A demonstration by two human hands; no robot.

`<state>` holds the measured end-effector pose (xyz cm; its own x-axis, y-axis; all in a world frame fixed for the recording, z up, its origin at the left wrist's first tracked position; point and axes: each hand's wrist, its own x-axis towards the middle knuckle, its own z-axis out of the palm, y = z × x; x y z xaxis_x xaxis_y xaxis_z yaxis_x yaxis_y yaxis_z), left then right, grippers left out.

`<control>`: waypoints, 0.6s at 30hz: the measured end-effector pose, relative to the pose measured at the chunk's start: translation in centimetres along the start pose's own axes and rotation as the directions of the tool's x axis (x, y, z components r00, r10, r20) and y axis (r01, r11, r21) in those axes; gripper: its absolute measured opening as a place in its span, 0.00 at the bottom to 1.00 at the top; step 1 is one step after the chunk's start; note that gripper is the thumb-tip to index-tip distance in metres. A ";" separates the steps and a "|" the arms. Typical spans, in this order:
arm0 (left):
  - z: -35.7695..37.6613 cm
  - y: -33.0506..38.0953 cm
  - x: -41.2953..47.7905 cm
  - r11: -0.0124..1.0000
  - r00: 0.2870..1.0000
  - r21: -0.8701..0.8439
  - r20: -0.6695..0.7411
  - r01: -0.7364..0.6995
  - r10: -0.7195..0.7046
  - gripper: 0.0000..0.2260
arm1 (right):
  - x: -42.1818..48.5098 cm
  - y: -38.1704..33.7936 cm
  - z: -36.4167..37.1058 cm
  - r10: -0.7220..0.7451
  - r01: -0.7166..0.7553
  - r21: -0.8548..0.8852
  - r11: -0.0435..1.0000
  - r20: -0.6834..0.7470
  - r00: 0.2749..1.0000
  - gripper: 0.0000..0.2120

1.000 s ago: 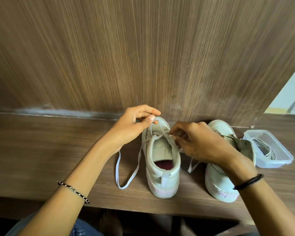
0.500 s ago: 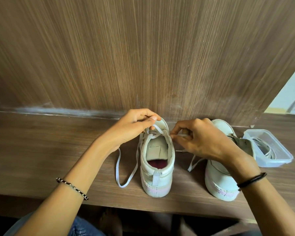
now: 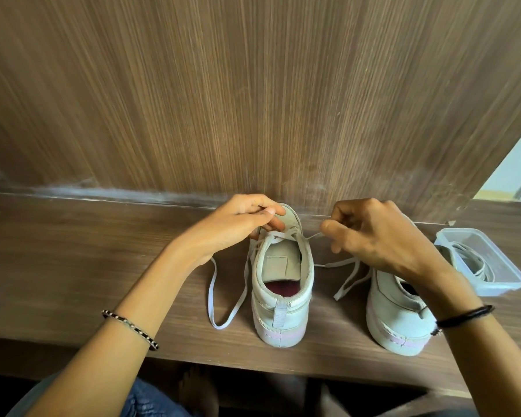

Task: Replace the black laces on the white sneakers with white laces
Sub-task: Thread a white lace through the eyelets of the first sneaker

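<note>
Left hand [image 3: 238,224] pinches the white lace [image 3: 283,237] at the upper eyelets of a white sneaker [image 3: 283,299], apparently to steady the shoe under its fingers. Right hand [image 3: 373,239], just beside it, grips the same lace and draws it taut sideways, likely to snug the crossing. Beneath the right wrist sits the second sneaker [image 3: 397,323]. Beyond that, a clear tub [image 3: 512,281] of coiled laces rests on the bench [image 3: 73,266].

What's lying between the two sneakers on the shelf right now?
Head view: the loose end of the white lace lies on the wooden shelf between the laced sneaker and the other sneaker.
</note>
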<state>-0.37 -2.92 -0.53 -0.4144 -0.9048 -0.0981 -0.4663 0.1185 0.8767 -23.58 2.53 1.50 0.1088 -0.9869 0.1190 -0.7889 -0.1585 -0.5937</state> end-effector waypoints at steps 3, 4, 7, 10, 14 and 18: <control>-0.3 -0.3 -0.1 1.000 1.000 0.009 -0.012 0.014 -0.014 0.08 | 0.1 0.2 -0.1 0.054 -0.057 0.078 0.995 0.039 0.998 0.15; -0.4 -0.4 -0.1 1.000 1.000 0.011 -0.014 0.017 -0.016 0.07 | 0.1 0.2 -0.1 0.065 -0.070 0.102 0.992 0.054 0.996 0.15; -0.6 -0.3 -0.3 1.000 1.000 0.000 -0.004 0.005 -0.005 0.05 | 0.1 0.5 -0.2 0.066 -0.071 0.076 0.995 0.070 0.995 0.15; -0.5 0.1 -0.5 1.000 0.999 0.013 0.040 -0.012 0.011 0.06 | 0.1 0.7 -0.1 0.054 -0.067 0.116 0.991 0.114 0.992 0.08; 0.1 0.6 -0.5 0.998 0.997 0.042 0.054 -0.048 0.045 0.05 | 0.2 0.7 0.5 -0.006 -0.015 0.115 0.993 0.186 0.983 0.05; 0.5 0.4 -0.2 0.988 0.996 0.132 0.054 -0.078 0.071 0.08 | 0.5 0.6 1.3 -0.078 0.061 0.078 0.995 0.239 0.968 0.09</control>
<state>-0.88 -2.46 -0.36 -0.4883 -0.8706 -0.0609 -0.5317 0.2414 0.8118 -23.19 1.92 0.19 0.3117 -0.9498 -0.0285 -0.7314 -0.2207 -0.6452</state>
